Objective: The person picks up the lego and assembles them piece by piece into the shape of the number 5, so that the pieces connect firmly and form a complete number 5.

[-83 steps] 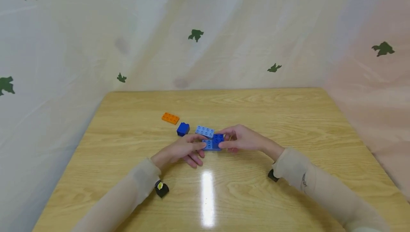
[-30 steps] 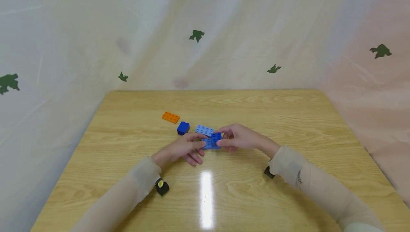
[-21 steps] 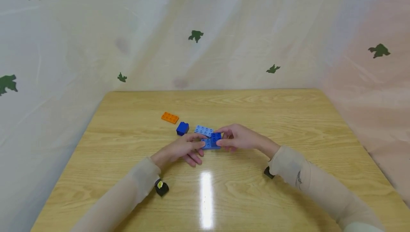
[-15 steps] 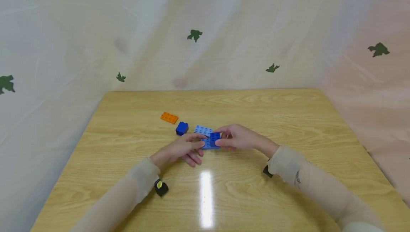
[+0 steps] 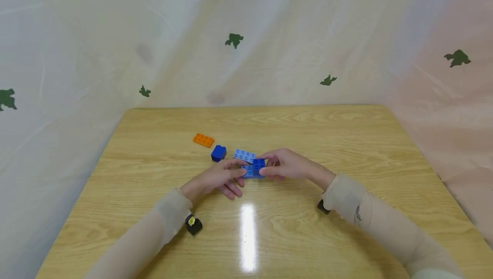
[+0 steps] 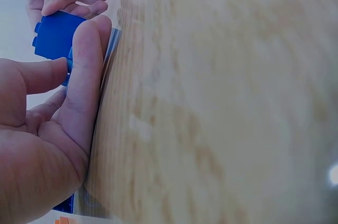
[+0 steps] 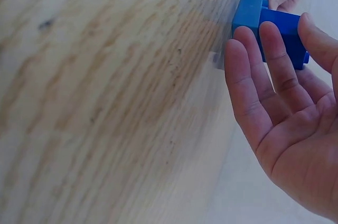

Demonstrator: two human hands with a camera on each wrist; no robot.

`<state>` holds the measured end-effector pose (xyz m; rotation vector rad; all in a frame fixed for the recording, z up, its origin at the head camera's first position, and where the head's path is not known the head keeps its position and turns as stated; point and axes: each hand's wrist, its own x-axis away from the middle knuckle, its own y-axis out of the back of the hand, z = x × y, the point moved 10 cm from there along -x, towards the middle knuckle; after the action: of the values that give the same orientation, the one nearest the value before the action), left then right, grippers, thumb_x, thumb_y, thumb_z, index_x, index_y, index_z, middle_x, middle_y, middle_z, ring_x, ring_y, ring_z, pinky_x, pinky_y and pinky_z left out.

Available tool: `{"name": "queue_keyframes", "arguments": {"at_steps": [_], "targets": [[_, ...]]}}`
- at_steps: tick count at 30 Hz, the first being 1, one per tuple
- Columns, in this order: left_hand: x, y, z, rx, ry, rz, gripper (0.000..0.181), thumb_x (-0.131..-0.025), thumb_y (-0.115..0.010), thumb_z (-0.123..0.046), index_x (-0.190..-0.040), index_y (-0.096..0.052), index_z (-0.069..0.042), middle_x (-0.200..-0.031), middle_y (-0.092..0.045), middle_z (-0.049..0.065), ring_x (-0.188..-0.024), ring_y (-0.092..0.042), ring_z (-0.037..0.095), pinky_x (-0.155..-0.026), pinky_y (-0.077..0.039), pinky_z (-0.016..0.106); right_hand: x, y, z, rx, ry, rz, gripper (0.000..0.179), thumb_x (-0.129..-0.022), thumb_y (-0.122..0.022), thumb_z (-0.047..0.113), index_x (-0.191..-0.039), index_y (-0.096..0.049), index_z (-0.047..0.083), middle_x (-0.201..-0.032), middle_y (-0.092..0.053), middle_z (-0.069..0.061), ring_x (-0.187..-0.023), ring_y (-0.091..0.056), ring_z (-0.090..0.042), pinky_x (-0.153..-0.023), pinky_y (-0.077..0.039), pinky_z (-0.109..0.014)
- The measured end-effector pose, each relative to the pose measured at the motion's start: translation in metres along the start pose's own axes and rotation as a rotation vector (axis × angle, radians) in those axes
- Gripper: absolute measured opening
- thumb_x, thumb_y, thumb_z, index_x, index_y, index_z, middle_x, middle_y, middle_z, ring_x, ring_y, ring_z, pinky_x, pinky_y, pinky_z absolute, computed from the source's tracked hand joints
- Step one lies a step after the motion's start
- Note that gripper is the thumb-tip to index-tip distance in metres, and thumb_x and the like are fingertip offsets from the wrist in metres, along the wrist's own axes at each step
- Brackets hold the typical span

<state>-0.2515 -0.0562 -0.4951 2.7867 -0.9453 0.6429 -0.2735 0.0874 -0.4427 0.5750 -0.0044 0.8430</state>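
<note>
In the head view, my left hand [image 5: 217, 179] grips the left end of a light blue toy building brick [image 5: 254, 176] on the table, thumb across its studs. A dark blue brick [image 5: 259, 164] sits on the right half of that brick. My right hand [image 5: 292, 165] pinches the dark blue brick between thumb and fingers. The right wrist view shows the dark blue brick [image 7: 282, 28] against the studded side of the light blue brick [image 7: 248, 14], with the other fingers extended alongside. Whether the studs are fully pressed together cannot be seen.
Just behind the hands lies another light blue brick [image 5: 244, 155], close to the pair. A second dark blue brick [image 5: 218, 153] is left of it, and a flat orange brick [image 5: 203, 140] farther back left. All rest on the wooden table [image 5: 327, 133] before a leaf-patterned cloth [image 5: 269, 35].
Since the earliest frame, the dark blue brick and my right hand have shifted slightly left over the light blue brick. My left hand has stayed almost still; the last second shows hardly any movement.
</note>
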Motion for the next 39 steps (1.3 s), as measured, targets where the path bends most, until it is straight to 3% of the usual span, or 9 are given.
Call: {"name": "queue_keyframes", "arguments": {"at_steps": [15, 29, 39], "targets": [[-0.0009, 0.0007, 0.0041, 0.004, 0.003, -0.003, 0.043, -0.107, -0.054, -0.028, -0.146, -0.047, -0.011, -0.099, -0.067, 0.017, -0.077, -0.074, 0.032, -0.064, -0.063, 0.044, 0.0018, -0.0019, -0.0043, -0.020, -0.047, -0.004, 0.058, -0.099, -0.069, 0.034, -0.147, -0.053, 0.006, -0.092, -0.073, -0.011, -0.078, -0.071, -0.029, -0.063, -0.062, -0.044], [-0.0015, -0.0014, 0.0034, 0.000, 0.005, 0.001, 0.043, -0.107, -0.053, -0.028, -0.147, -0.047, -0.010, -0.099, -0.067, 0.017, -0.078, -0.074, 0.032, -0.065, -0.063, 0.045, 0.0030, -0.0010, -0.0035, 0.026, -0.060, -0.011, 0.059, -0.098, -0.069, 0.036, -0.145, -0.055, 0.004, -0.082, -0.072, -0.011, -0.068, -0.069, -0.029, -0.061, -0.060, -0.045], [-0.0007, 0.0000, 0.0001, 0.000, 0.007, -0.014, 0.043, -0.108, -0.052, -0.025, -0.147, -0.046, -0.009, -0.098, -0.067, 0.017, -0.079, -0.074, 0.032, -0.066, -0.063, 0.045, -0.0024, -0.0023, -0.0033, 0.034, -0.093, 0.052, 0.061, -0.100, -0.066, 0.037, -0.149, -0.049, 0.003, -0.085, -0.074, -0.009, -0.074, -0.071, -0.028, -0.063, -0.061, -0.042]]}}
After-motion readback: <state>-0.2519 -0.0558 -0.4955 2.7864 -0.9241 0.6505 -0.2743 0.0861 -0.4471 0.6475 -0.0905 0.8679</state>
